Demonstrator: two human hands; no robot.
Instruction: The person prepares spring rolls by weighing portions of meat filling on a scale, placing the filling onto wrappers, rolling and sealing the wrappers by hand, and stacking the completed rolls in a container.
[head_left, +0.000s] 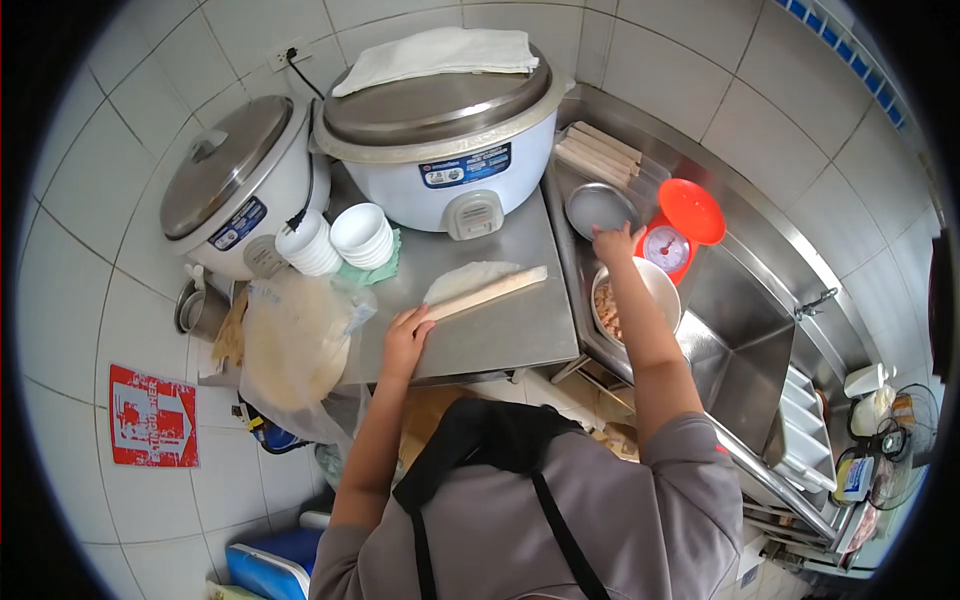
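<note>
Your L hand (pixel 404 342), centre of the frame, has its fingers near together at the lower-left end of the long pale dough-like roll (pixel 490 293), which lies on the grey steel table (pixel 520 335); pinching or not, I can't tell. Your R hand (pixel 617 243), right of centre, is at the rim of the round metal bowl w/ greyish content (pixel 598 208); its grip is also unclear.

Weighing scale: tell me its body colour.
Orange-red; the weighing scale shows best in the head view.
</note>
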